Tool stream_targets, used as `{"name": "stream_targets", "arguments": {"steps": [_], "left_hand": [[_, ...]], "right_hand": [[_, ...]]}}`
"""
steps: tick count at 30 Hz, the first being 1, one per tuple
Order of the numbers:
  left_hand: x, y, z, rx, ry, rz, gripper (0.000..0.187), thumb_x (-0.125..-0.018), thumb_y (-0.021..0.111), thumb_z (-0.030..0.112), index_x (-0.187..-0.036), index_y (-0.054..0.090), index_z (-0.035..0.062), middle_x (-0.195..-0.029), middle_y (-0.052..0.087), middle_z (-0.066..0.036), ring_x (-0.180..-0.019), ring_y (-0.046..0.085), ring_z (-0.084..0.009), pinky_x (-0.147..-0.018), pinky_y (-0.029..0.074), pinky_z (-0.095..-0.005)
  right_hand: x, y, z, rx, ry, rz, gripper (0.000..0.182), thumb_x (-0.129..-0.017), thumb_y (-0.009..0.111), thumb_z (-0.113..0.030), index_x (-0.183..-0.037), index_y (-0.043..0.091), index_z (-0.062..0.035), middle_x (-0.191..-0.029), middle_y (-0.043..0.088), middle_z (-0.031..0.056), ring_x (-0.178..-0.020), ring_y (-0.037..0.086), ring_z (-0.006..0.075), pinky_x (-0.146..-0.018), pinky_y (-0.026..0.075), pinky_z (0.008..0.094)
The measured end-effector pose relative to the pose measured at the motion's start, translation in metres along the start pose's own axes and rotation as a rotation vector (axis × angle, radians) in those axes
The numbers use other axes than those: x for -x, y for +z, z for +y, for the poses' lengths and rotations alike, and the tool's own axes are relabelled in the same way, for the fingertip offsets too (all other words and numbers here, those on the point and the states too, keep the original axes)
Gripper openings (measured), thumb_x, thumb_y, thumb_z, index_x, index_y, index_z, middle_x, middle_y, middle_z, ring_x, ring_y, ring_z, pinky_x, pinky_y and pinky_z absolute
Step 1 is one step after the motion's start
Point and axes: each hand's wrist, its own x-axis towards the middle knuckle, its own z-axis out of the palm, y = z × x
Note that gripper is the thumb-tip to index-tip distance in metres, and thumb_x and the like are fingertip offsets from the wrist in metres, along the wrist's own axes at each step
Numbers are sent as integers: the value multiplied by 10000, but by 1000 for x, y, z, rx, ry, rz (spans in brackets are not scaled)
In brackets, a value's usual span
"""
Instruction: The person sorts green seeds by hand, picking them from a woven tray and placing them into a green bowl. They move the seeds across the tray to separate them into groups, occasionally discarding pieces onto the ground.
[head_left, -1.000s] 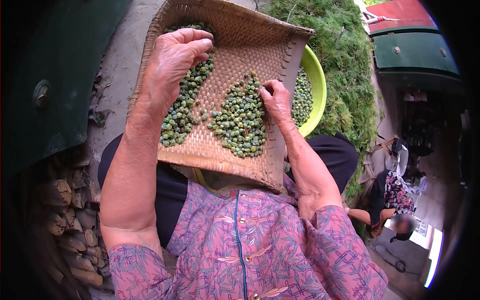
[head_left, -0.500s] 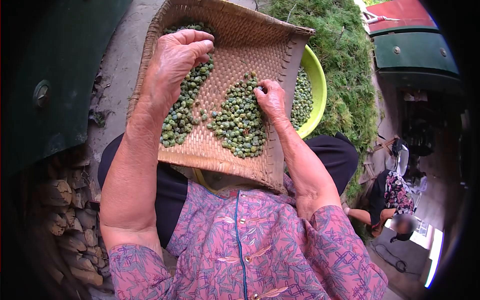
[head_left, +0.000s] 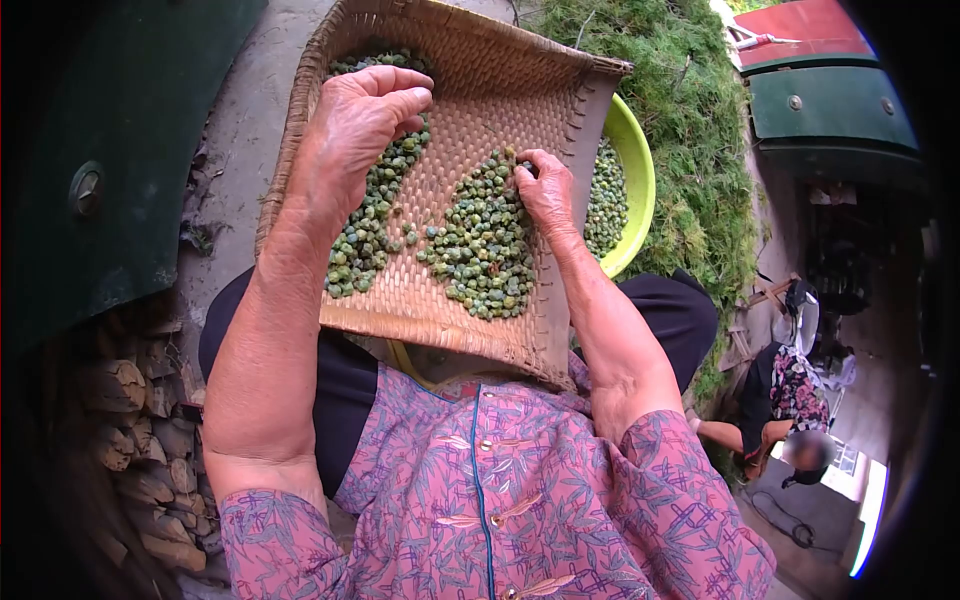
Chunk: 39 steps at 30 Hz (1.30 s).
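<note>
Head view, read from left to right. At far left a dark green metal panel (head_left: 110, 170) rises beside a strip of bare concrete ground (head_left: 240, 130), with stacked firewood (head_left: 140, 420) below it, so little free room remains on that side. A woven bamboo tray (head_left: 470, 60) rests tilted on the person's lap, its raised rim closing the left and far edges while the near edge lies low above the patterned pink shirt (head_left: 500, 480). The left hand (head_left: 350, 130) hovers over the left heap of green seeds (head_left: 365, 230); its fingers are curled inward and pressed together, thumb against fingertips, and whether a seed is held between them cannot be told. A band of bare weave separates this heap from the right heap of green seeds (head_left: 480, 245), which lies near the tray's right wall. The right hand (head_left: 548, 195) rests on the upper edge of that heap, fingers bent and drawn close, the tips touching the seeds. Just beyond the tray's right wall, and partly hidden by it, a yellow-green bowl (head_left: 632, 160) holds more seeds of the same kind. A mound of green cut plants (head_left: 690, 120) borders the bowl and fills the ground behind it. At far right a second person (head_left: 780, 400) crouches, well apart from the tray.
</note>
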Motion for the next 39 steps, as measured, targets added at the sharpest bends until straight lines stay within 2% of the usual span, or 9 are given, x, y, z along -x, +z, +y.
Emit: {"name": "stream_targets", "arguments": {"steps": [3, 9, 13, 16, 21, 24, 28, 30, 39], "left_hand": [[-2, -2, -2, -4, -4, 3, 196, -850, 632, 155, -1009, 660, 43, -872, 672, -50, -739, 616, -99, -735, 504, -256], [1, 0, 3, 68, -14, 36, 200, -805, 654, 109, -971, 664, -3, -824, 644, -48, -695, 582, -107, -680, 483, -240], [2, 0, 6, 60, -9, 48, 198, -805, 654, 107, -970, 665, -1, -821, 644, -47, -696, 581, -104, -679, 483, -238], [2, -2, 7, 17, -3, 13, 199, -846, 636, 152, -1008, 659, 39, -876, 669, -47, -740, 614, -96, -744, 506, -258], [3, 0, 6, 11, -5, 14, 192, -848, 633, 144, -1004, 662, 36, -871, 669, -48, -737, 616, -97, -739, 509, -253], [2, -1, 5, 33, -10, 19, 189, -846, 635, 142, -1002, 663, 39, -868, 669, -48, -739, 617, -97, -734, 510, -249], [1, -2, 4, 42, 5, 19, 185, -845, 636, 141, -998, 663, 40, -864, 668, -47, -740, 616, -97, -730, 510, -247], [1, -2, 6, 25, 4, 22, 182, -845, 638, 144, -994, 665, 42, -860, 668, -43, -738, 616, -96, -726, 512, -247], [0, -3, 6, 6, 41, 20, 181, -841, 642, 144, -989, 668, 43, -858, 669, -39, -738, 617, -101, -734, 515, -251]], "right_hand": [[-3, 8, 4, 88, -85, -5, 151, -744, 624, -100, -879, 646, -36, -813, 635, 130, -735, 628, 233, -709, 498, 329], [-1, -12, 7, 28, 17, 78, 163, -760, 624, -112, -905, 642, -41, -825, 638, 140, -743, 624, 241, -706, 489, 335], [8, -53, 59, 75, 40, 256, 178, -767, 607, -98, -930, 646, -37, -806, 634, 118, -739, 613, 222, -721, 489, 328], [15, -81, 99, 349, 129, 203, 213, -735, 615, -85, -941, 664, -62, -870, 626, 129, -829, 604, 260, -781, 480, 352], [1, -69, 57, 389, -164, 217, 225, -731, 647, -113, -946, 665, -50, -925, 623, 140, -893, 592, 276, -835, 461, 368], [-17, -28, 21, 31, -78, 12, 232, -773, 647, -136, -979, 650, -30, -892, 627, 139, -809, 634, 240, -750, 499, 325], [-25, 8, -13, 101, -132, -60, 212, -758, 653, -132, -962, 667, -77, -873, 607, 137, -840, 612, 272, -780, 486, 348], [-25, 11, -19, 174, -119, -174, 159, -759, 617, -108, -909, 665, -85, -862, 575, 169, -862, 584, 343, -770, 475, 407], [-30, 3, -23, 93, -19, -196, 151, -766, 621, -158, -885, 657, -72, -936, 582, 175, -915, 580, 333, -809, 471, 420]]}}
